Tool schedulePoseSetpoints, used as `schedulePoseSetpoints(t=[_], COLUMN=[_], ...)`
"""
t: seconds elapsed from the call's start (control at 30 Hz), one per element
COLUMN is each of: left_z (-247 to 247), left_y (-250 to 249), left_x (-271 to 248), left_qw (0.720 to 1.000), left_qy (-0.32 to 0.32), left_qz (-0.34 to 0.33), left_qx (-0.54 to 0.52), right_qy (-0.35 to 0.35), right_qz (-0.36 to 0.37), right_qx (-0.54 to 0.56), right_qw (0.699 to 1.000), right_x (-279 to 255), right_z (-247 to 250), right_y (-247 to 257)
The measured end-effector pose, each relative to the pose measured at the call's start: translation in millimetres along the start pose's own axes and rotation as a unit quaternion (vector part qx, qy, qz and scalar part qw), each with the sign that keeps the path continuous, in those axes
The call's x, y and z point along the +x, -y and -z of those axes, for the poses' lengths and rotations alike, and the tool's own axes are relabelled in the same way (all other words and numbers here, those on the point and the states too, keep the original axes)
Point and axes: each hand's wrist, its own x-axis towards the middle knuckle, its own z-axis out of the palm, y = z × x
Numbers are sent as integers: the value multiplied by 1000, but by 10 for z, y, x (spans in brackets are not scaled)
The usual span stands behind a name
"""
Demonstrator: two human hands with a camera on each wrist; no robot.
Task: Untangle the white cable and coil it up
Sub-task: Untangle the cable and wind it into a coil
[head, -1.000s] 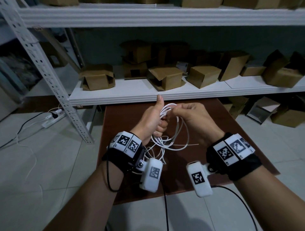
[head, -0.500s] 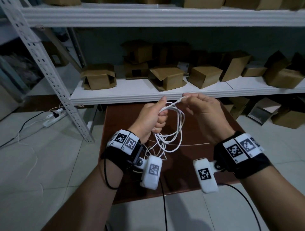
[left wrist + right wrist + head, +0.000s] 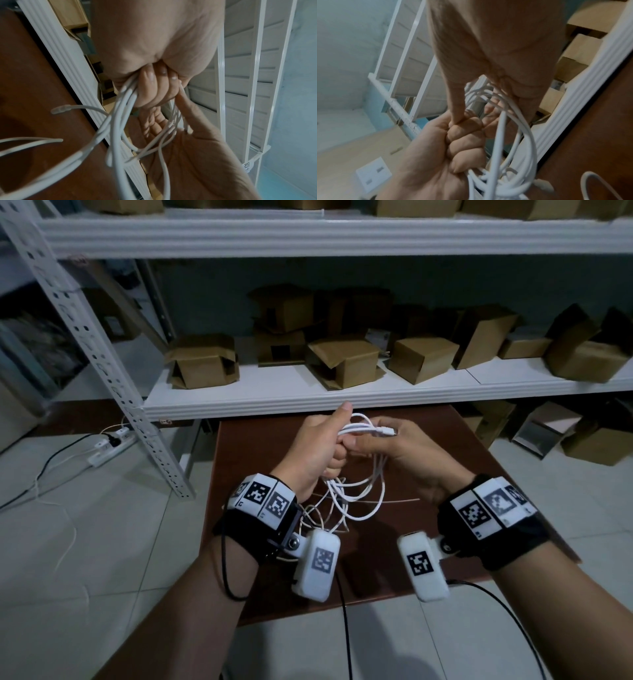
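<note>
The white cable [image 3: 360, 497] is gathered in loops above the brown table [image 3: 486, 474]. My left hand [image 3: 317, 446] grips the top of the loops in a fist, thumb up. My right hand [image 3: 406, 455] meets it from the right, fingers curled under the same strands, and the cable's plug end [image 3: 386, 431] lies across them. In the left wrist view my fingers [image 3: 149, 86] curl round several strands of the cable [image 3: 120, 121], with another plug [image 3: 60, 109] hanging loose. In the right wrist view my right thumb [image 3: 456, 102] touches the left fist [image 3: 465, 142] beside the cable [image 3: 500, 135].
A white shelf [image 3: 342, 402] with several cardboard boxes [image 3: 346, 361] runs just beyond the table. A perforated metal upright [image 3: 102, 354] stands at the left, with a power strip [image 3: 111, 447] on the tiled floor. A thin wire [image 3: 397, 502] lies on the table.
My right hand, which had drawn the cable's end up and to the right, has come back to the left hand and laid that end across the bundle. The left hand kept its grip.
</note>
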Motion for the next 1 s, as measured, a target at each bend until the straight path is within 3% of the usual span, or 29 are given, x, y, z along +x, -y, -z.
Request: schedulePoseSetpoints(t=[0.13, 0.33, 0.43, 0.57, 0.67, 0.8, 1.0], left_z=[79, 152, 180, 101, 35, -2, 20], left_y=[15, -19, -42, 39, 117, 153, 139], left_x=[37, 10, -11, -10, -28, -41, -40], left_qw=[1000, 999, 998, 996, 984, 969, 915], left_qy=[-11, 37, 69, 29, 5, 20, -11], left_qz=[-2, 12, -7, -45, -86, -107, -153], left_qx=[-16, -26, 9, 67, 158, 220, 372], right_qy=[-2, 111, 61, 1, 41, 120, 153], right_qz=[-66, -124, -128, -113, -86, -82, -196], right_qx=[79, 255, 241, 137, -2, -123, 64], right_qw=[995, 953, 960, 984, 995, 982, 967], right_x=[-13, -116, -122, -139, -141, -108, -120], right_z=[20, 93, 131, 13, 14, 91, 89], right_y=[-26, 236, 280, 227, 225, 195, 175])
